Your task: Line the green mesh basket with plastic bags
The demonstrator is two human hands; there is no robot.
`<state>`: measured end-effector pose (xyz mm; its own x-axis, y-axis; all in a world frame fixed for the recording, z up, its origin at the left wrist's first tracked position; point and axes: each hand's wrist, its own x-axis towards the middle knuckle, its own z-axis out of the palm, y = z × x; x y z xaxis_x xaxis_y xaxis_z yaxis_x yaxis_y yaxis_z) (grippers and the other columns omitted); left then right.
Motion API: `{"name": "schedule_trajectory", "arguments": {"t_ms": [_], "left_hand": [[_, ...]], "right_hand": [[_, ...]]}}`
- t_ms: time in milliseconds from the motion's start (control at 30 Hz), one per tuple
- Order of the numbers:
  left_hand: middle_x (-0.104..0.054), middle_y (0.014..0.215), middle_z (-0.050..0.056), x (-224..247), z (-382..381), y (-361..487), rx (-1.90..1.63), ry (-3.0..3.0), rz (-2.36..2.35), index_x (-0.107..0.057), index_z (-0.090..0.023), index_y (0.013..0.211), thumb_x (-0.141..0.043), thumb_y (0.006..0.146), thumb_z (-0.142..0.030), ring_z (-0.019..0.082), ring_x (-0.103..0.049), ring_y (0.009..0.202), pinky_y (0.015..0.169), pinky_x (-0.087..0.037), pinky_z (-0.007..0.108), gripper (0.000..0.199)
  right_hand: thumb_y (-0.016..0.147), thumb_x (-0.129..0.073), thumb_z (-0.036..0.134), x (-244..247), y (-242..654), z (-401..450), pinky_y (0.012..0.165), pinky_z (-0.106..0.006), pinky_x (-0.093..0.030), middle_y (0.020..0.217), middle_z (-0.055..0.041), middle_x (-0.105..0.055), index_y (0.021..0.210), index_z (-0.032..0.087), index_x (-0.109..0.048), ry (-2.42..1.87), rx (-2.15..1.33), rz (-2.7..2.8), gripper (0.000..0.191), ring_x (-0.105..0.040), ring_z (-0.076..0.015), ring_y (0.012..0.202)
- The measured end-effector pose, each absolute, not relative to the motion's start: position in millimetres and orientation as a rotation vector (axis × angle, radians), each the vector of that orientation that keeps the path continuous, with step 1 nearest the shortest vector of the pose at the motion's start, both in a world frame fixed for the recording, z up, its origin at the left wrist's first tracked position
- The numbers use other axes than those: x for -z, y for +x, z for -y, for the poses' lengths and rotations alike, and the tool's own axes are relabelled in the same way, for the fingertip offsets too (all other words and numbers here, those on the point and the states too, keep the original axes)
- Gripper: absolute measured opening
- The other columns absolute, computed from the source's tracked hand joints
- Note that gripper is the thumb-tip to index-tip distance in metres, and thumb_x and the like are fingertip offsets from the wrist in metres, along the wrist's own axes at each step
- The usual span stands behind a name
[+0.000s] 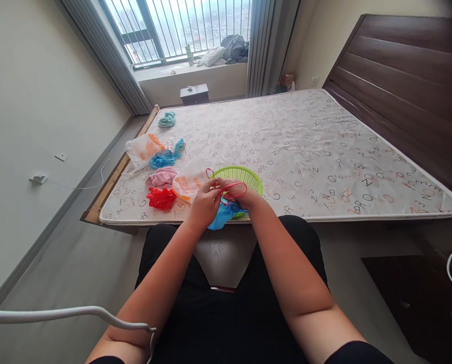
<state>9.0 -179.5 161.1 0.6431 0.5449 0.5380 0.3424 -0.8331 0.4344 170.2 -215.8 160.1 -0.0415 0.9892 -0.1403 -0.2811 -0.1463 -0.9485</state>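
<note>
Thin red string point(236, 191) loops around and between my two hands, close over the near edge of the mattress. My left hand point(207, 199) pinches the string with closed fingers. Beside it, my right hand point(235, 189) is curled, with the red string at its fingers. Below the hands hangs a blue plastic bag point(222, 216), gathered near its top; which fingers touch it I cannot tell. A green plastic basket point(254, 179) sits on the mattress just behind my hands, partly hidden by them. A white bag with orange print point(190, 182) lies to their left.
On the mattress point(305, 151) at the left lie a red plastic bag point(161, 198), a pink cloth point(161, 177), a blue bag point(164, 158), another white-and-orange bag point(144, 149) and a teal cloth bundle point(167, 120). A white cable point(70, 314) crosses the lower left.
</note>
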Motion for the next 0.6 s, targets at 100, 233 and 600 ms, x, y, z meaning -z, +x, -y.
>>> {"name": "schedule_trajectory", "arguments": {"t_ms": [100, 233, 600], "left_hand": [[-0.06, 0.145, 0.013, -160.0, 186.1, 13.2, -0.99, 2.555, -0.679, -0.075, -0.019, 0.103, -0.054, 0.099, -0.017, 0.026, -0.058, 0.135, 0.116, -0.05, 0.046, 0.022], [-0.055, 0.153, 0.01, -157.8, 191.7, 17.3, -0.998, 2.594, -0.665, -0.076, -0.02, 0.097, -0.056, 0.099, -0.02, 0.03, -0.043, 0.149, 0.122, -0.043, 0.054, 0.02], [-0.074, 0.127, 0.012, -135.6, 187.6, -3.1, -0.909, 2.05, -0.582, -0.078, -0.022, 0.098, -0.057, 0.101, -0.04, 0.029, -0.068, 0.124, 0.11, -0.053, 0.054, 0.028]], "right_hand": [[0.078, -0.078, 0.061, -157.5, 171.3, 215.3, 0.049, -0.024, -0.038, 0.071, -0.0004, -0.06, 0.087, 0.018, -0.069, -0.894, -1.509, 0.912, 0.045, -0.05, -0.0096, 0.057], [0.071, -0.087, 0.05, -152.9, 176.2, 214.5, 0.049, -0.021, -0.038, 0.07, 0.0005, -0.063, 0.093, 0.015, -0.072, -0.917, -1.547, 0.944, 0.044, -0.053, -0.0089, 0.058], [0.086, -0.074, 0.049, -154.6, 228.8, 214.9, 0.042, -0.02, -0.035, 0.046, 0.0121, -0.024, 0.079, 0.023, -0.058, -0.91, -0.939, 0.352, 0.031, -0.032, -0.0082, 0.042]]}}
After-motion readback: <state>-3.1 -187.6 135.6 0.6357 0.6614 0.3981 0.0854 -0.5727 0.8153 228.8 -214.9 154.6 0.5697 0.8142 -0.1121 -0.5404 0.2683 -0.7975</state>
